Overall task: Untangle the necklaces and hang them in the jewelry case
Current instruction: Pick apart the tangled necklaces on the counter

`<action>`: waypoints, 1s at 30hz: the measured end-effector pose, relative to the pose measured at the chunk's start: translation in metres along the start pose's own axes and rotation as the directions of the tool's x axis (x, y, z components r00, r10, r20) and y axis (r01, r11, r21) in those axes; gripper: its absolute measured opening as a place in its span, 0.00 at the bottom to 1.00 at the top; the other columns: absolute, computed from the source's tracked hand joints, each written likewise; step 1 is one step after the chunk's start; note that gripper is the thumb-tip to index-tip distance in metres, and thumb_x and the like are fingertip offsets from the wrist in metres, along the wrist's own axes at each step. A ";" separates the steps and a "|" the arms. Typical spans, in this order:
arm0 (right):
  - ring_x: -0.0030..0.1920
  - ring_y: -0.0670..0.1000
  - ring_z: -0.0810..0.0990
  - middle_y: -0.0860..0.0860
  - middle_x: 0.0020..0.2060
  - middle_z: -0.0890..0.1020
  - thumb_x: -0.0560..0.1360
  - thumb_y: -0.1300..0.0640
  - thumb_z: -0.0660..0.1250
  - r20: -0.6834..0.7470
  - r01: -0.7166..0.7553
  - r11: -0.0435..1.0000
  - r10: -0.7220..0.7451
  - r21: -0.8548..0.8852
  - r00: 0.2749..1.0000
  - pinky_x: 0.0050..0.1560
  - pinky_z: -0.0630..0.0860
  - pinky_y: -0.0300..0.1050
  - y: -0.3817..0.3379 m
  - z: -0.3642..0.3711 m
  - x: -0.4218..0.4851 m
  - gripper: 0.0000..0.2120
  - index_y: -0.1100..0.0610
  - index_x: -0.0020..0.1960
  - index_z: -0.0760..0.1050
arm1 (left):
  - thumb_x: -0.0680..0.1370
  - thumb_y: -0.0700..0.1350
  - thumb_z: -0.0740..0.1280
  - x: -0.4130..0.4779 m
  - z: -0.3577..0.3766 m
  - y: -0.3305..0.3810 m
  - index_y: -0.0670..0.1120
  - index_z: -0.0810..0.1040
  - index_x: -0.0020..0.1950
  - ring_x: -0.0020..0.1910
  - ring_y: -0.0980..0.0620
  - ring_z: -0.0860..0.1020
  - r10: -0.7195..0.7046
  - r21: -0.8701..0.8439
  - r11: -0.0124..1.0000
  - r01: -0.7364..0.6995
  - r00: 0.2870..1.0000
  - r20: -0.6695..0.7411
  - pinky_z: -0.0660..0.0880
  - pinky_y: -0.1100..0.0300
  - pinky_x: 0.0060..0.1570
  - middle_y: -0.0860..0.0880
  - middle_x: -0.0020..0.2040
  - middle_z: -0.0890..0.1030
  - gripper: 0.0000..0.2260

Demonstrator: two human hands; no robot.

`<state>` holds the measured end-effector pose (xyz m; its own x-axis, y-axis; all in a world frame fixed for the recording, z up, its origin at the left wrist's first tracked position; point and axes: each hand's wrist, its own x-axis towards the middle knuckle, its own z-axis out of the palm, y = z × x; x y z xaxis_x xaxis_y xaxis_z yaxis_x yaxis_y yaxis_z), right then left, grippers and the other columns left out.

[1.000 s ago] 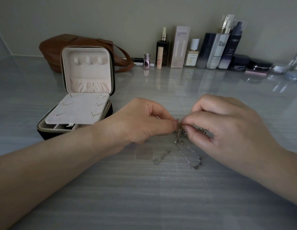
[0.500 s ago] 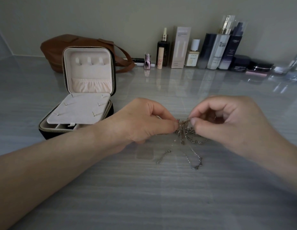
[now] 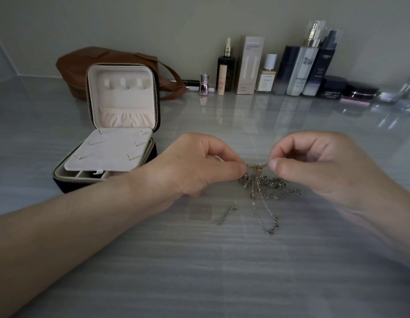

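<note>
Left hand [image 3: 194, 165] and right hand [image 3: 314, 166] are close together, not touching. On each I see thumb and forefinger pinching one short gold stretch of the necklaces [image 3: 263, 182], which is drawn taut between them just above the tabletop [image 3: 199, 271]. The rest of the tangle, mostly silver chain, hangs from that stretch and lies on the tabletop, right of the case [image 3: 123, 97] and nearer me. Loose chain ends trail toward me. The case is open with its lid upright and a pale panel lying over the base. A brown bag [image 3: 84, 63] sits just behind the case. A row of bottles [image 3: 298, 70] stands behind and right of the case.
</note>
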<state>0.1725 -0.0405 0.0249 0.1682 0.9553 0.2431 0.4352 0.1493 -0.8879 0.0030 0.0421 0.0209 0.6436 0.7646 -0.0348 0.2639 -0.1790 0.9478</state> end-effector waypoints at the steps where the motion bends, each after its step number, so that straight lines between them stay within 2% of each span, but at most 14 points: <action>1: 0.27 0.40 0.72 0.45 0.25 0.78 0.63 0.61 0.76 0.005 -0.001 1.000 0.001 -0.008 1.000 0.29 0.69 0.30 0.001 0.000 0.000 0.07 0.51 0.32 0.81 | 0.70 0.43 0.73 0.000 0.000 0.000 0.46 0.81 0.37 0.21 0.55 0.57 0.005 -0.011 1.000 -0.006 1.000 -0.006 0.54 0.64 0.25 0.55 0.19 0.66 0.03; 4: 0.27 0.40 0.71 0.45 0.25 0.76 0.60 0.59 0.70 0.025 -0.020 1.000 0.020 0.016 0.999 0.28 0.67 0.30 0.001 0.001 0.000 0.03 0.51 0.32 0.80 | 0.70 0.42 0.73 0.001 -0.001 -0.001 0.48 0.81 0.35 0.22 0.54 0.57 0.026 -0.031 0.999 -0.026 1.000 -0.017 0.54 0.65 0.24 0.55 0.19 0.66 0.04; 7: 0.25 0.40 0.69 0.46 0.25 0.75 0.59 0.62 0.67 0.090 -0.068 0.987 0.055 0.144 0.994 0.27 0.66 0.31 0.000 0.000 0.000 0.04 0.54 0.30 0.78 | 0.70 0.42 0.73 0.001 -0.001 -0.001 0.48 0.81 0.35 0.22 0.55 0.57 0.030 -0.020 0.999 -0.031 0.999 -0.024 0.55 0.66 0.23 0.55 0.20 0.67 0.05; 11: 0.23 0.41 0.69 0.49 0.31 0.78 0.59 0.69 0.64 0.122 -0.102 0.931 0.063 0.351 0.990 0.25 0.65 0.32 0.000 0.001 0.000 0.10 0.55 0.26 0.75 | 0.70 0.43 0.73 0.001 0.000 -0.002 0.47 0.81 0.35 0.22 0.55 0.57 0.014 -0.020 1.000 -0.014 1.000 -0.012 0.55 0.66 0.23 0.53 0.21 0.67 0.04; 14: 0.23 0.41 0.68 0.50 0.31 0.79 0.58 0.70 0.63 0.137 -0.118 0.902 0.066 0.416 0.988 0.24 0.66 0.31 0.001 0.000 0.000 0.12 0.54 0.26 0.74 | 0.71 0.43 0.73 0.001 0.000 -0.001 0.46 0.81 0.37 0.21 0.55 0.57 0.003 -0.024 1.000 -0.003 1.000 0.000 0.53 0.65 0.23 0.55 0.20 0.65 0.03; 16: 0.23 0.42 0.67 0.51 0.31 0.79 0.54 0.70 0.66 0.152 -0.123 0.887 0.061 0.446 0.987 0.24 0.66 0.32 0.002 -0.001 0.001 0.12 0.54 0.26 0.74 | 0.71 0.43 0.73 0.000 0.000 0.000 0.46 0.81 0.38 0.21 0.55 0.57 0.001 -0.020 1.000 -0.001 1.000 0.002 0.53 0.65 0.23 0.55 0.20 0.65 0.03; 19: 0.23 0.43 0.68 0.52 0.31 0.79 0.51 0.67 0.67 0.176 -0.135 0.875 0.057 0.466 0.983 0.23 0.64 0.32 0.003 -0.003 0.001 0.09 0.54 0.26 0.74 | 0.71 0.43 0.73 0.000 0.001 0.000 0.46 0.81 0.38 0.22 0.55 0.57 0.000 -0.017 1.000 0.000 1.000 0.003 0.54 0.65 0.23 0.54 0.20 0.65 0.03; 23: 0.22 0.42 0.70 0.59 0.31 0.76 0.57 0.71 0.62 0.157 -0.164 0.869 0.101 0.466 0.982 0.21 0.62 0.32 0.002 -0.003 0.002 0.11 0.56 0.25 0.72 | 0.71 0.42 0.73 0.001 0.002 -0.002 0.45 0.82 0.38 0.21 0.56 0.58 -0.001 -0.022 1.000 0.000 1.000 -0.021 0.54 0.65 0.23 0.52 0.23 0.66 0.03; 27: 0.21 0.43 0.69 0.56 0.31 0.80 0.60 0.69 0.61 0.138 -0.171 0.872 0.120 0.459 0.983 0.23 0.63 0.33 0.001 -0.003 0.002 0.12 0.54 0.25 0.73 | 0.71 0.42 0.73 0.001 0.003 -0.004 0.46 0.81 0.38 0.20 0.57 0.59 0.030 -0.034 0.999 -0.032 0.998 -0.059 0.55 0.67 0.22 0.52 0.24 0.67 0.03; 30: 0.23 0.43 0.69 0.56 0.32 0.80 0.59 0.69 0.64 0.144 -0.153 0.900 0.102 0.408 0.984 0.25 0.62 0.35 0.002 -0.003 0.002 0.11 0.54 0.26 0.74 | 0.71 0.42 0.73 0.000 0.004 -0.005 0.47 0.81 0.41 0.19 0.59 0.62 0.104 0.042 0.994 -0.101 0.991 -0.082 0.60 0.69 0.20 0.52 0.27 0.70 0.02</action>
<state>0.1765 -0.0389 0.0250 0.0822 0.9923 0.0926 0.0046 0.0925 -0.9957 0.0050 0.0408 0.0153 0.6066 0.7899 0.0903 0.2275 -0.2813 0.9323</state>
